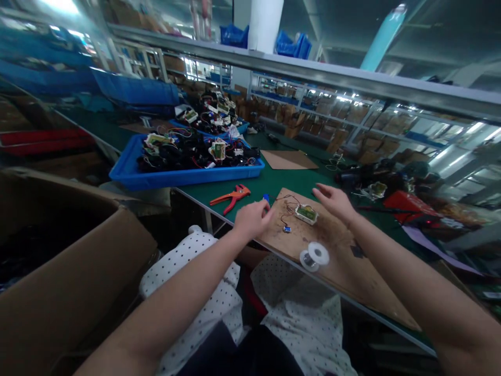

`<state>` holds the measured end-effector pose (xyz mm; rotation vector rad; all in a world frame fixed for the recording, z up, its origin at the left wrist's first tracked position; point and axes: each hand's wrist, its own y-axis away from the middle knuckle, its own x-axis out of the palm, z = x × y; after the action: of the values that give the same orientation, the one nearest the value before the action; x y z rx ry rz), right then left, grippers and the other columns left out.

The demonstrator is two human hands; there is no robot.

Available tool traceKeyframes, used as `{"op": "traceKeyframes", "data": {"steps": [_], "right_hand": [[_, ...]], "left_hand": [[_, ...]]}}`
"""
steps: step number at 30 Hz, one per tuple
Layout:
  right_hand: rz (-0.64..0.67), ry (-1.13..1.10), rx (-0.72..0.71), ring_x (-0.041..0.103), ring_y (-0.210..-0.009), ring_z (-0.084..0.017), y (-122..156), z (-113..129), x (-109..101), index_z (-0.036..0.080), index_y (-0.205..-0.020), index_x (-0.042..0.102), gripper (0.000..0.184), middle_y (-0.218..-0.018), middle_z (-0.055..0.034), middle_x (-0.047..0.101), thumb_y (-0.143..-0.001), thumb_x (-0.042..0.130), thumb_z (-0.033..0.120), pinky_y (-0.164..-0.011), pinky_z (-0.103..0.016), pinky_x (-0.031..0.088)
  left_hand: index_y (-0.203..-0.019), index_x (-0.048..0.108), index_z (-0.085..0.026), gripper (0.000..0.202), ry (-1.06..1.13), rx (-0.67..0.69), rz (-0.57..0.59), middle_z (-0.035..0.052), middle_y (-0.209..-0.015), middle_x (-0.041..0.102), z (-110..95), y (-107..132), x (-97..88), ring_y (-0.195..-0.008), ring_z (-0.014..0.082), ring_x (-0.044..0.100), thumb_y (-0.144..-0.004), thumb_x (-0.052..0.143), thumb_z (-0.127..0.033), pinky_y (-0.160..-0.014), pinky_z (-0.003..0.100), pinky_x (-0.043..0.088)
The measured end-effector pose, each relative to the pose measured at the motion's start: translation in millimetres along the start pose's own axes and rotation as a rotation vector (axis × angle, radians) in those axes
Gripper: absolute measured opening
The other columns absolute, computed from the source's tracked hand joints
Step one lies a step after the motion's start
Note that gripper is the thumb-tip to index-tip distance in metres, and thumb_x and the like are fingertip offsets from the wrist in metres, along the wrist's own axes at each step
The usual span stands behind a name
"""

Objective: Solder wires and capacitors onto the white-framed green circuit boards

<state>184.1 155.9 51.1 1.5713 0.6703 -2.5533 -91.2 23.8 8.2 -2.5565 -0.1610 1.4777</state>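
Note:
My left hand [252,219] is at the edge of the brown work board [336,256], its fingers curled together at a small blue piece [266,197]. Dark thin wires run from beside that piece to a small green circuit board [307,213] in a pale frame. A small blue-and-white connector [287,229] on wires lies just below the circuit board. My right hand [334,202] hovers beyond the circuit board, fingers stretched out and holding nothing. Orange-red wire strippers [231,198] rest left of my left hand. Nearer me is a clear spool of wire [314,256].
A blue tray [188,175] heaped with dark parts and circuit boards stands at the back left, with more behind. A flat cardboard sheet [289,160] lies beyond. At right are a red box [410,209] and dark parts. An open carton [78,250] stands left, a shelf [297,65] overhead.

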Motion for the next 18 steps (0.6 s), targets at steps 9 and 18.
{"op": "traceKeyframes", "data": {"steps": [9, 18], "right_hand": [[0.010, -0.224, -0.102, 0.058, -0.129, -0.029, 83.3, -50.0, 37.0, 0.017, -0.150, 0.040, 0.074, -0.146, -0.0192, 0.052, -0.088, 0.066, 0.048, -0.105, -0.051, 0.049], [-0.062, -0.259, -0.119, 0.050, -0.137, -0.035, 69.5, -50.5, 63.4, 0.014, -0.154, 0.035, 0.090, -0.147, -0.0235, 0.051, -0.081, 0.070, 0.055, -0.113, -0.055, 0.041]], "left_hand": [[-0.127, 0.059, -0.016, 0.039, -0.121, 0.024, 0.107, 0.0109, -0.121, 0.064, -64.1, 27.9, 41.8, -0.104, 0.0235, 0.065, -0.097, 0.060, -0.041, -0.089, 0.045, 0.056], [-0.128, 0.058, -0.016, 0.037, -0.306, -0.081, 0.044, 0.0102, -0.120, 0.064, -33.1, -38.9, 21.3, -0.101, 0.0226, 0.066, -0.098, 0.060, -0.036, -0.087, 0.043, 0.058]]}}
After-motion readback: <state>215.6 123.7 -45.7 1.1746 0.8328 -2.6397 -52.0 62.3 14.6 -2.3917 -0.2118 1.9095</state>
